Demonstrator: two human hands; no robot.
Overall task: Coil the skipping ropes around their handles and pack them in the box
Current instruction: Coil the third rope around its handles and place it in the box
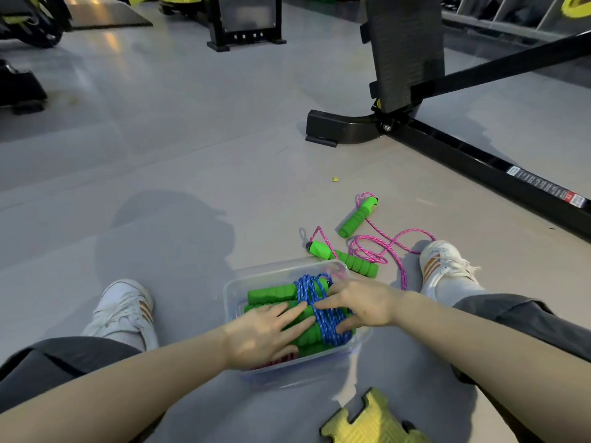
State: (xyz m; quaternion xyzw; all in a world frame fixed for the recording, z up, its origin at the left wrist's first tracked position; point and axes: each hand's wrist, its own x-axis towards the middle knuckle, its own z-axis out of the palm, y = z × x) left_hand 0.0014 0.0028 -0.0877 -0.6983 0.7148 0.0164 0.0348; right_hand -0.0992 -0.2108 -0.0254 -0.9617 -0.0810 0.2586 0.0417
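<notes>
Outstretched left hand (262, 330), right hand (359, 303) — fingers (292, 312) straight

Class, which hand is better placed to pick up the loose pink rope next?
Right. The pink rope lies on the floor beyond the box's right side, nearer the right hand; the left hand rests on green handles at the box's left.

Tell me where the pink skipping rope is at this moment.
In the head view, the pink skipping rope lies uncoiled on the floor right of centre, just beyond the clear box and beside the right shoe.
</notes>
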